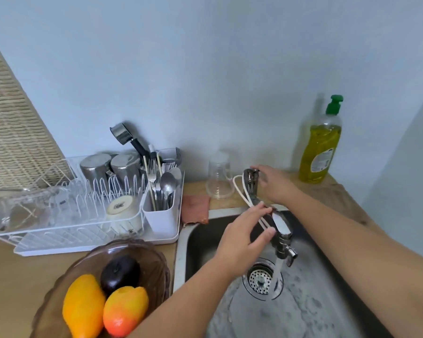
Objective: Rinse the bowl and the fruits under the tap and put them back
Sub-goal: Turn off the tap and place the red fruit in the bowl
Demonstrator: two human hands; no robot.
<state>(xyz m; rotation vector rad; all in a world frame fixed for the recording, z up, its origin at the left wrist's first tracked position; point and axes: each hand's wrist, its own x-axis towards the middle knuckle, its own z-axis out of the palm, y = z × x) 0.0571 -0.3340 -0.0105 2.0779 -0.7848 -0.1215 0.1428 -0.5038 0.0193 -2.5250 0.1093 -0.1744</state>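
A brown glass bowl (pixel 144 254) stands on the wooden counter at the lower left. It holds a yellow mango (pixel 83 306), an orange-red mango (pixel 125 309) and a dark plum (pixel 120 270). Water runs from the chrome tap (pixel 282 225) into the steel sink (pixel 181 252). My left hand (pixel 242 240) reaches over the sink; its fingers and thumb curve round the spout. My right hand (pixel 272 182) rests on the tap handle (pixel 250 175) at the back, fingers laid over it.
A white dish rack (pixel 83 215) with steel cups, a mug and a cutlery holder fills the counter on the left. An upturned clear cup (pixel 219 179), a reddish cloth (pixel 195 208) and a dish-soap bottle (pixel 320 147) stand behind the sink.
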